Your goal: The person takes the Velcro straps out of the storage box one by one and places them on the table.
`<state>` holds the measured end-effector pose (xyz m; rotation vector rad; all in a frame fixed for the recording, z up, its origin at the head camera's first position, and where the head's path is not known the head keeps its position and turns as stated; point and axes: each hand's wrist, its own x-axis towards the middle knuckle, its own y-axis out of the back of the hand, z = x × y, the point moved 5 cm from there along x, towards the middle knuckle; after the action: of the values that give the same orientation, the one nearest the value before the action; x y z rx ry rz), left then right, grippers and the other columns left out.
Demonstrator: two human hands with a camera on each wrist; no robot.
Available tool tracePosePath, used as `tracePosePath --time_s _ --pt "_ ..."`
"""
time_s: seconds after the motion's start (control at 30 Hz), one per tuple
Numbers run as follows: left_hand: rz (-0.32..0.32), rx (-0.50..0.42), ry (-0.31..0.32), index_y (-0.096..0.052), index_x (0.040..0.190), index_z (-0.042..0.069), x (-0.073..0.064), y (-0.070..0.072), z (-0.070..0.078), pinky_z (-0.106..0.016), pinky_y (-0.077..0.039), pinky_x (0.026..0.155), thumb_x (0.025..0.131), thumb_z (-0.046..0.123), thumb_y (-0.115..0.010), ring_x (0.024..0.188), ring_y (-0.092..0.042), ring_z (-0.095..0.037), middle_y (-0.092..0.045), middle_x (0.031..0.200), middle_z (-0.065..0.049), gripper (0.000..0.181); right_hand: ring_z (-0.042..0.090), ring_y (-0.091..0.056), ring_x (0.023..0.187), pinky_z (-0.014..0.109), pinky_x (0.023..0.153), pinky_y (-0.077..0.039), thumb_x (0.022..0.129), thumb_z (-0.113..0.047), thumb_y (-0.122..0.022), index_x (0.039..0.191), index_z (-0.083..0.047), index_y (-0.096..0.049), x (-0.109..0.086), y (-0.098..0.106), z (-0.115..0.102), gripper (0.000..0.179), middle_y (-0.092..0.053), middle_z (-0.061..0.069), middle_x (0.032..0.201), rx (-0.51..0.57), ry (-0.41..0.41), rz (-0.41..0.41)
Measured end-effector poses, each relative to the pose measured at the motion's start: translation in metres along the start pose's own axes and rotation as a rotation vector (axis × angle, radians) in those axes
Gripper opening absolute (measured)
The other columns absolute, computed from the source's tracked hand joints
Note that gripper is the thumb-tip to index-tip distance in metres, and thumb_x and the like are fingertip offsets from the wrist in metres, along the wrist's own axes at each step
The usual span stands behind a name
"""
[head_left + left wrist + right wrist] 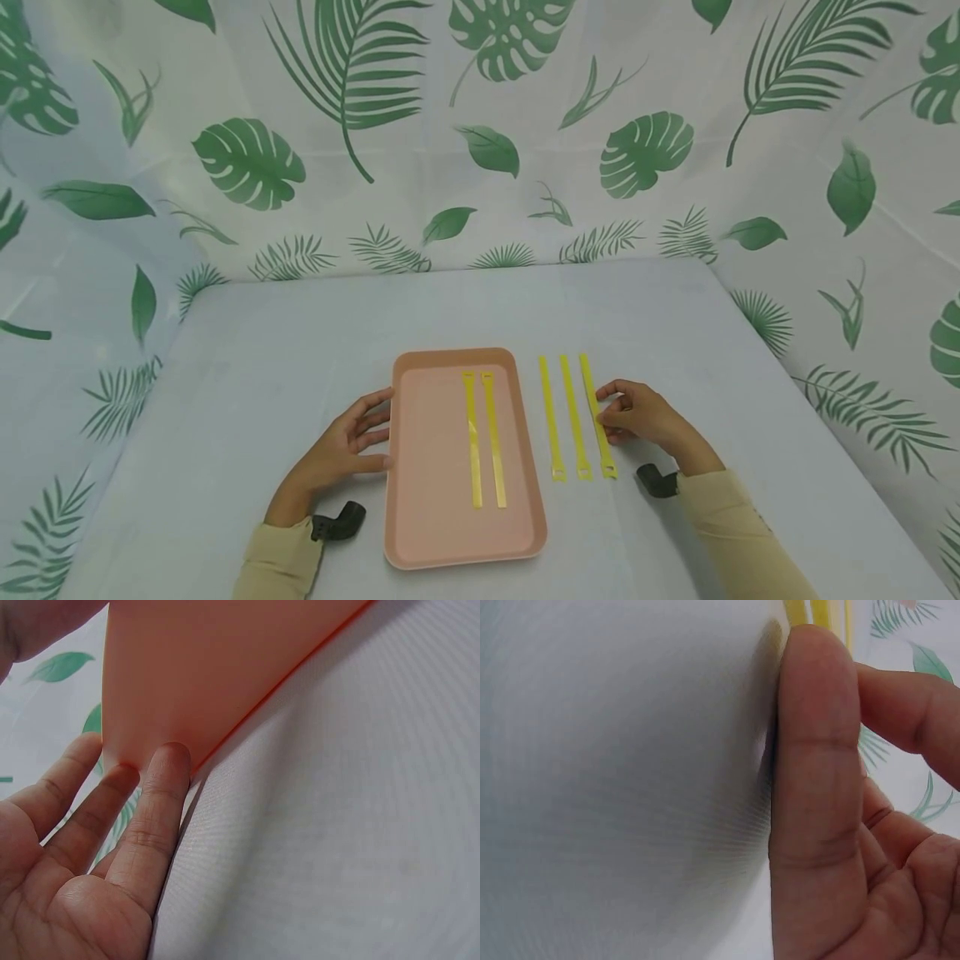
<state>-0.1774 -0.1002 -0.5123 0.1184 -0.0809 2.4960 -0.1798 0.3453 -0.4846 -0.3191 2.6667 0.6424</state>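
Note:
A pink tray (431,467) lies on the table with two flat yellow cable ties (472,442) in it, side by side, their slotted heads at the far end. My left hand (348,442) rests its outstretched fingers against the tray's left side; the left wrist view shows fingertips (169,769) on its outer wall. Right of the tray, three more yellow cable ties lie in a row, slotted heads toward me. At the rightmost cable tie (589,379), my right hand (637,417) pinches its middle with thumb and fingers. In the right wrist view a finger hides most of that cable tie.
The white-covered table (300,333) reaches back to a leaf-printed curtain (420,192), which also hangs along both sides. Black wrist cameras stick out from my left wrist (339,522) and right wrist (657,482), close above the table.

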Motion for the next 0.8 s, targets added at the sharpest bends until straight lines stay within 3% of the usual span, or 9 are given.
tracePosePath --time_s 0.3,0.47,0.6,0.8 --pt "0.006 -0.002 0.010 -0.022 0.164 -0.014 -0.001 0.001 0.000 -0.028 -0.055 0.108 0.093 0.000 -0.084 0.139 -0.059 -0.026 -0.026 0.164 -0.045 0.096 0.018 -0.069 0.070 0.031 0.064 -0.064 0.098 0.000 -0.076 0.115 0.006 -0.057 -0.001 0.003 -0.004 0.026 -0.062 0.009 0.083 -0.124 -0.032 0.093" --pt "0.013 0.007 0.020 -0.023 0.165 -0.013 -0.002 0.001 0.000 -0.028 -0.056 0.108 0.092 0.000 -0.085 0.140 -0.057 -0.039 -0.028 0.164 -0.045 0.097 0.018 -0.069 0.070 0.032 0.065 -0.063 0.101 -0.004 -0.074 0.115 0.006 -0.059 -0.003 0.006 -0.007 0.023 -0.061 0.008 0.082 -0.161 -0.027 0.103" --pt "0.020 0.020 0.029 -0.024 0.165 -0.013 -0.002 0.002 0.000 -0.027 -0.055 0.108 0.091 0.000 -0.085 0.142 -0.052 -0.050 -0.029 0.164 -0.043 0.097 0.019 -0.069 0.072 0.032 0.066 -0.062 0.105 -0.006 -0.070 0.119 0.008 -0.060 -0.004 0.008 -0.014 0.023 -0.063 0.009 0.082 -0.153 0.013 0.085" --pt "0.021 0.034 0.038 -0.024 0.166 -0.011 -0.001 0.003 -0.001 -0.027 -0.055 0.108 0.092 -0.002 -0.084 0.143 -0.049 -0.054 -0.029 0.166 -0.041 0.095 0.020 -0.069 0.077 0.032 0.070 -0.064 0.107 -0.006 -0.066 0.126 0.012 -0.058 -0.003 0.008 -0.025 0.028 -0.065 0.010 0.086 -0.088 0.078 0.049"
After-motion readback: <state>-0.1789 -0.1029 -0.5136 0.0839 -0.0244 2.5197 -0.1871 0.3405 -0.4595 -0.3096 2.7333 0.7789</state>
